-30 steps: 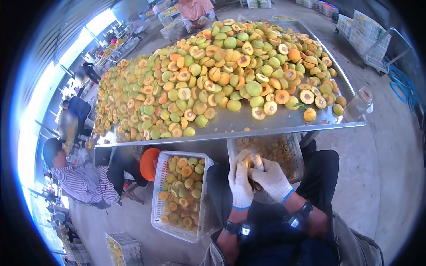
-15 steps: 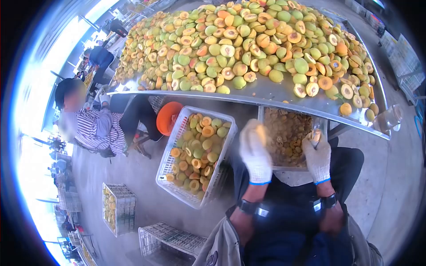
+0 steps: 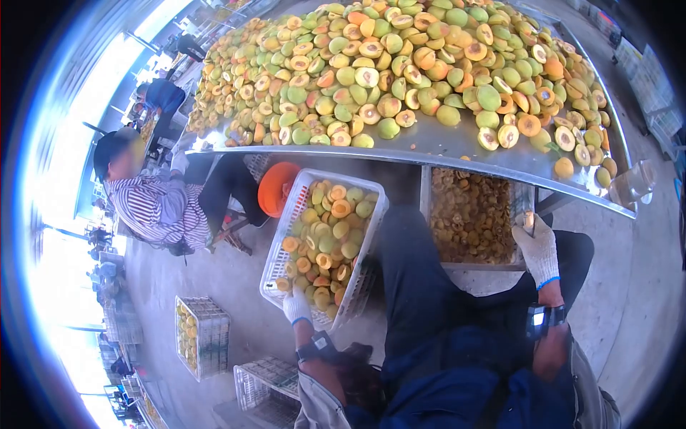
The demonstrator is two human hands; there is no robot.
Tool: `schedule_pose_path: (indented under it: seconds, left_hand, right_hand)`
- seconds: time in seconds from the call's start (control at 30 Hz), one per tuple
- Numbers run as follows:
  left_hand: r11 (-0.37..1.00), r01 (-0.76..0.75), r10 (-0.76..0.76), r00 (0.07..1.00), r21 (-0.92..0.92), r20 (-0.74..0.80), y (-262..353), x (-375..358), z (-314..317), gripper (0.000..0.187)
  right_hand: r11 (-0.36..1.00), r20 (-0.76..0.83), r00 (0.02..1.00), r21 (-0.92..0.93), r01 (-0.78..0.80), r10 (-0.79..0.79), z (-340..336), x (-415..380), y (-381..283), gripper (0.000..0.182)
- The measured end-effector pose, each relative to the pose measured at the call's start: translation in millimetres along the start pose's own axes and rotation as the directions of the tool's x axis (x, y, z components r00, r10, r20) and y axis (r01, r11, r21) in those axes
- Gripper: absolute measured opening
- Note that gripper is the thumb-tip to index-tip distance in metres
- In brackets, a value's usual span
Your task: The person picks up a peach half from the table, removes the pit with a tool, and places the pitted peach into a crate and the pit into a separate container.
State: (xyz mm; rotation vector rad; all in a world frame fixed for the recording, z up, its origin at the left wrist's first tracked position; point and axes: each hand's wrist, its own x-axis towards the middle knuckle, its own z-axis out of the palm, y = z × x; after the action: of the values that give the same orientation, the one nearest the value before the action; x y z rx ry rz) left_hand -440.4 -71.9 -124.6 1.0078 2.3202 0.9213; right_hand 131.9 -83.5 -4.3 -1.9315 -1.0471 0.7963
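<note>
My left hand [image 3: 296,306] is at the white crate's [image 3: 269,287] near corner, by fruit halves [image 3: 325,243]; opening unclear. My right hand [image 3: 536,247], well apart, grips a small tool [image 3: 529,223].

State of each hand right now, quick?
Left hand: at the white crate; open or closed cannot be told.
Right hand: closed on a small tool.

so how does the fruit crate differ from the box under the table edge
The crate holds green and orange fruit; the box holds small brown pieces. The left hand is at the crate's near corner, the right hand beside the box. Both are open-topped.
</note>
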Motion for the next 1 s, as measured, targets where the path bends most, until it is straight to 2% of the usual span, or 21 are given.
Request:
schedule_pose_path:
  seconds: [0.07,0.1,0.17,0.2,0.23,0.27,0.3,0.33,0.4,0.47,0.53,0.6,0.67,0.7,0.73,0.8,0.87,0.93,0.97,1.0]
  left_hand:
    - [0.988,0.002,-0.009,0.999,-0.153,-0.045,12,-7,-8,0.038]
    - [0.989,0.000,-0.006,0.999,-0.151,-0.039,24,-11,-11,0.038]
    - [0.974,-0.036,0.027,0.999,-0.224,-0.043,64,-10,-3,0.035]
    - [0.962,-0.062,0.054,0.998,-0.266,-0.035,97,-13,5,0.034]
    - [0.979,-0.112,0.101,0.992,-0.171,-0.073,150,-36,9,0.032]
    - [0.973,-0.139,0.133,0.990,-0.186,-0.042,177,-44,23,0.032]
    - [0.933,-0.185,0.209,0.977,-0.308,0.044,199,-50,38,0.031]
    - [0.879,-0.212,0.288,0.950,-0.427,0.120,221,-59,52,0.030]
    - [0.832,-0.293,0.447,0.857,-0.471,0.256,272,-87,84,0.027]
    - [0.764,-0.426,0.612,0.715,-0.484,0.337,321,-115,119,0.026]
    - [0.763,-0.393,0.620,0.669,-0.513,0.410,347,-126,173,0.029]
    - [0.670,-0.599,0.741,0.573,-0.439,0.350,386,-144,209,0.035]
    - [0.584,-0.782,0.799,0.504,-0.220,0.330,415,-145,251,0.040]
    - [0.618,-0.776,0.745,0.528,-0.125,0.407,423,-138,276,0.049]
    - [0.603,-0.787,0.755,0.511,-0.130,0.410,429,-137,294,0.049]
    - [0.584,-0.798,0.667,0.577,0.150,0.472,437,-137,326,0.057]
    - [0.564,-0.815,0.651,0.538,0.134,0.535,440,-130,343,0.063]
    - [0.574,-0.818,0.566,0.428,0.035,0.705,444,-133,344,0.062]
    - [0.555,-0.831,0.652,0.404,-0.041,0.641,440,-133,344,0.060]
    - [0.544,-0.838,0.653,0.391,-0.043,0.648,436,-132,343,0.060]
  right_hand:
    - [0.986,0.036,0.997,0.151,-0.074,0.069,0,-2,-11,0.025]
    - [0.985,0.031,0.997,0.152,-0.078,0.074,3,-4,-15,0.025]
    - [0.926,0.058,0.989,0.348,-0.145,0.133,4,-4,-23,0.020]
    - [0.915,0.081,0.988,0.374,-0.151,0.130,6,-3,-18,0.019]
    - [0.927,0.075,0.988,0.342,-0.155,0.138,7,-4,-21,0.020]
    - [0.937,0.065,0.987,0.309,-0.160,0.147,9,-5,-23,0.021]
    - [0.946,0.034,0.995,0.308,-0.100,0.094,13,-3,-16,0.023]
    - [0.952,0.006,0.999,0.303,-0.040,0.040,16,-3,-12,0.024]
    - [0.950,0.038,0.995,0.294,-0.104,0.096,15,-3,-9,0.027]
    - [0.926,0.102,0.985,0.339,-0.167,0.140,11,-2,-8,0.027]
    - [0.899,0.116,0.978,0.386,-0.206,0.174,5,-2,-13,0.027]
    - [0.868,0.135,0.969,0.432,-0.245,0.207,3,-1,-13,0.027]
    - [0.851,0.160,0.968,0.462,-0.248,0.195,2,-1,-10,0.028]
    - [0.857,0.156,0.971,0.460,-0.235,0.183,1,-1,-8,0.029]
    - [0.851,0.142,0.973,0.473,-0.230,0.184,2,-1,-5,0.029]
    - [0.932,0.057,0.997,0.357,-0.066,0.048,5,-1,1,0.032]
    - [0.948,0.042,0.998,0.314,-0.058,0.047,2,-1,1,0.033]
    - [0.959,0.061,0.998,0.284,0.009,-0.028,0,-2,2,0.033]
    - [0.948,0.054,0.998,0.318,0.020,-0.039,1,-2,3,0.033]
    - [0.945,0.044,0.999,0.327,0.015,-0.031,0,-1,3,0.033]
